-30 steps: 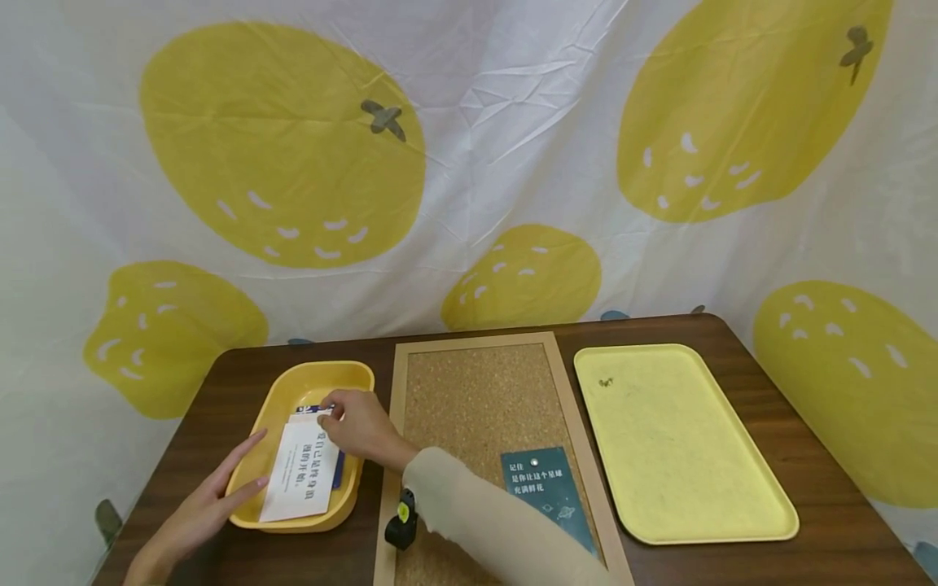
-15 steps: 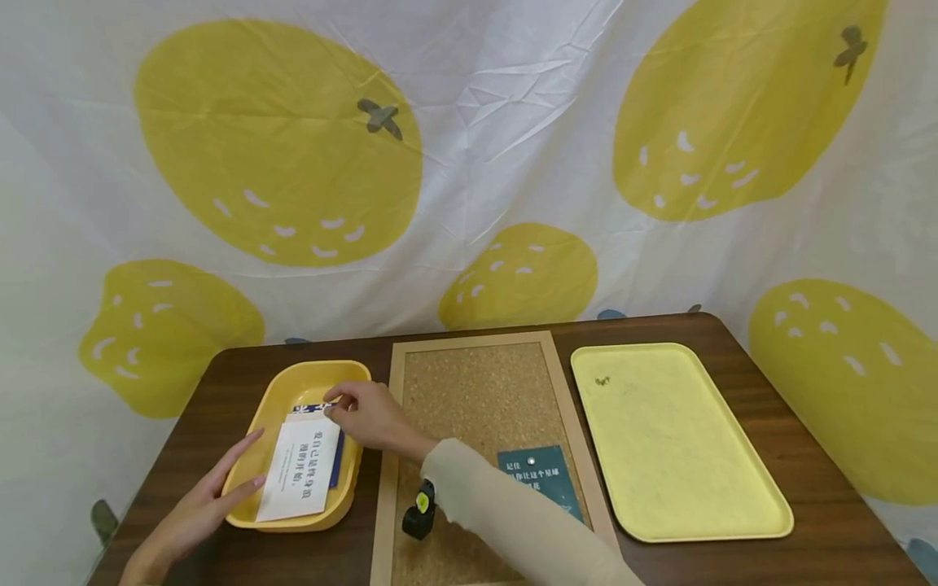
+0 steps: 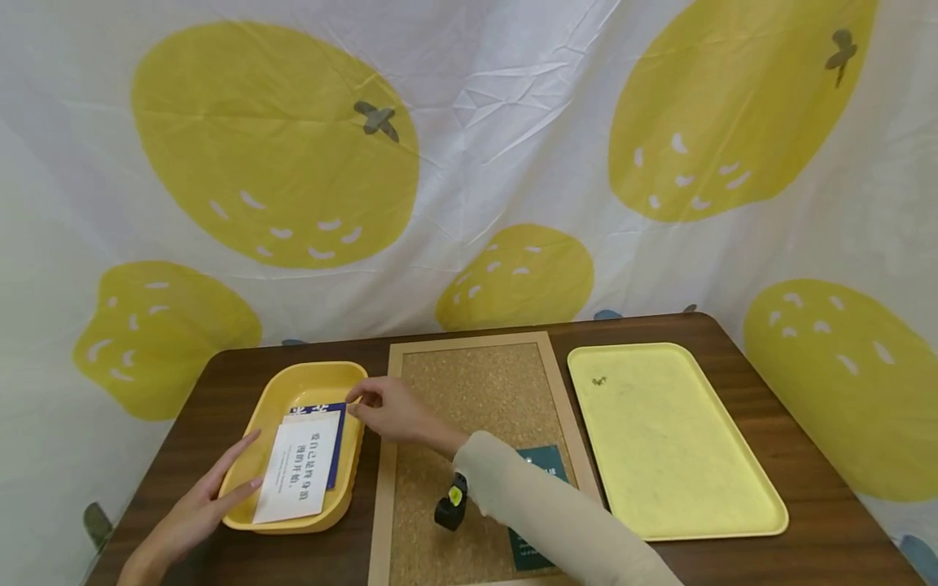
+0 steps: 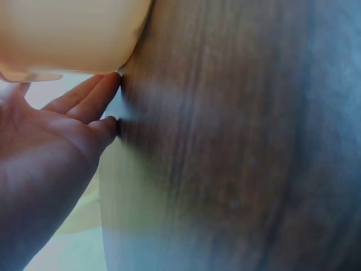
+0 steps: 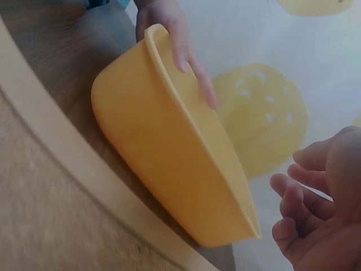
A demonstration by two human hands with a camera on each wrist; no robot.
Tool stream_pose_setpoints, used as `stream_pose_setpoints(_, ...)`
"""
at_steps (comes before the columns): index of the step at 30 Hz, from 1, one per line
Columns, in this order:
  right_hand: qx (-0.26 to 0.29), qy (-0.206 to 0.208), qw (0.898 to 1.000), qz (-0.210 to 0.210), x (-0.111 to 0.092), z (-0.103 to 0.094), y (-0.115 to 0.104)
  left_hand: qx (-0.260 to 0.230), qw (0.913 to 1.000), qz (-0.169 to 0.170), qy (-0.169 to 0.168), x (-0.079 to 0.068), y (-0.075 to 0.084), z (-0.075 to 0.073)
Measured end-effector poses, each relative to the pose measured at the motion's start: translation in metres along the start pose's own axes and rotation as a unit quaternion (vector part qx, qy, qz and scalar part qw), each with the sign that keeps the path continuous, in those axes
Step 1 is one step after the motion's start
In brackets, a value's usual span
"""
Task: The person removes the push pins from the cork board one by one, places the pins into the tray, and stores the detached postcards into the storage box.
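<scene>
A yellow plastic tub (image 3: 293, 374) stands at the left of the table. Inside it, a white card (image 3: 296, 472) with printed characters overlaps a cream-edged one and a navy-blue card (image 3: 335, 456). My left hand (image 3: 201, 505) rests at the tub's left side, fingers spread, thumb reaching over the rim; the left wrist view has its fingertips (image 4: 93, 104) by the tub's outer wall. My right hand (image 3: 392, 411) hovers by the navy card's upper right corner, overlapping the tub's right rim. Its loosely curled fingers (image 5: 307, 214) show above the rim with nothing visible in them.
Right of the tub lies a wood-framed cork board (image 3: 469, 391). A dark green card (image 3: 531, 553) on it is partly covered by my right sleeve. A yellow tray (image 3: 674, 439) sits at the table's right; a lemon-print curtain (image 3: 469, 163) hangs behind.
My right hand has shifted right from the top of the white card, uncovering more of the navy card's edge. Its forearm now covers more of the green card. The left hand stays put.
</scene>
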State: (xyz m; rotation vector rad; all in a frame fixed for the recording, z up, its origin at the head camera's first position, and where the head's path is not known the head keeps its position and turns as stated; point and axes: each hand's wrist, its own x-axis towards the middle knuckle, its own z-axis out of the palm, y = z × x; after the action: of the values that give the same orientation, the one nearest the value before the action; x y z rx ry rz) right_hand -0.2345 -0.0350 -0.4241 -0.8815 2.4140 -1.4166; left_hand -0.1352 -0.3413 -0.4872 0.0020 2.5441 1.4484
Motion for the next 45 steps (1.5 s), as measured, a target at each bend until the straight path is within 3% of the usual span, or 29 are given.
stream_pose_setpoints(10,-0.041,-0.026,0.998,-0.045,-0.022,-0.030,0.010,-0.003,1.0000,0.008,0.004,-0.002,-0.002,0.001)
stream_pose_setpoints(21,-0.027,-0.046,0.995,-0.080,-0.054,-0.054,0.032,0.006,1.0000,0.001,0.001,0.000,-0.002,0.003)
stream_pose_setpoints(38,-0.045,-0.025,0.998,-0.023,-0.106,-0.120,0.067,0.020,0.9994,-0.026,-0.002,0.000,0.001,0.002)
stream_pose_setpoints(45,-0.051,-0.011,0.999,0.015,-0.130,-0.137,0.092,0.022,0.9993,-0.030,0.000,0.000,-0.001,0.002)
